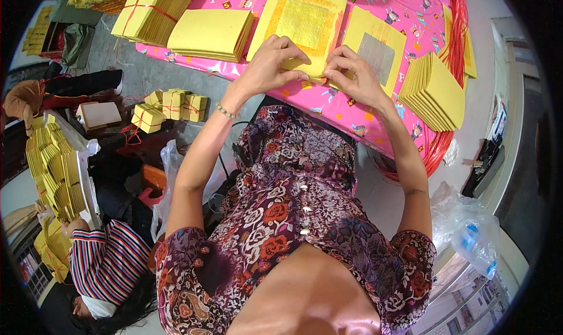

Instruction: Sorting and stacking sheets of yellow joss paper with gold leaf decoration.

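A sheet of yellow paper (267, 27) with a gold square in an orange border lies at the near side of the pink patterned table. My left hand (272, 65) has its fingers curled at the paper's near edge, thumb and fingertips closed on it. At the near right corner my right hand (355, 77) pinches the same edge, its thumb and fingertips together. How many layers they hold I cannot tell. Just beyond my right hand lies another yellow sheet (396, 39) with a silver-grey square.
A folded yellow paper stack (208, 30) and a tied bundle (149, 15) stand to the left, a fanned stack (434, 94) to the right. Red string (457, 36) hangs over the table's right side. A person in a striped top (108, 256) sits at lower left beside more bundles (58, 165).
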### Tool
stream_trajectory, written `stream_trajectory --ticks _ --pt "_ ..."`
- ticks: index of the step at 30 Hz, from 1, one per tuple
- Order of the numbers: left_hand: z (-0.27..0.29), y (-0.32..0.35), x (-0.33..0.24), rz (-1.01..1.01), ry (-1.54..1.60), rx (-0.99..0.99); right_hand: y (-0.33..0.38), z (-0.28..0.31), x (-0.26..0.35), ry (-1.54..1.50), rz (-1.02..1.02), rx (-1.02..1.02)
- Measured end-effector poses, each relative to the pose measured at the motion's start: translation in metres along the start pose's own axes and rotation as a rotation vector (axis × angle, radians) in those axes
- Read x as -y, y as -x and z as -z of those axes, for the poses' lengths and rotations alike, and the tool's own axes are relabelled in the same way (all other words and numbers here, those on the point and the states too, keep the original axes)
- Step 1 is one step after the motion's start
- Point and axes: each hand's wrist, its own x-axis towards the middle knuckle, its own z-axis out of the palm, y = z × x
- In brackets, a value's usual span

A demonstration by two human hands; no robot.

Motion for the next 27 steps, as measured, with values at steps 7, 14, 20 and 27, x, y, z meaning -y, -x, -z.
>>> stream_trajectory --ticks 7,14,20,27 --pt "0.001 0.000 -0.002 0.030 -0.009 0.002 0.001 -0.005 0.007 0.063 0.021 -0.089" --pt "0.008 -0.005 -0.009 0.043 0.002 0.013 -0.001 -0.006 0.021 0.043 -0.159 -0.150" --pt "0.013 -0.015 -0.011 -0.019 -0.140 0.062 -0.006 -0.001 0.030 0.057 -0.285 -0.139" --pt "0.020 -0.024 -0.016 -0.074 -0.288 0.057 -0.015 0.001 0.032 0.431 0.198 -0.303"
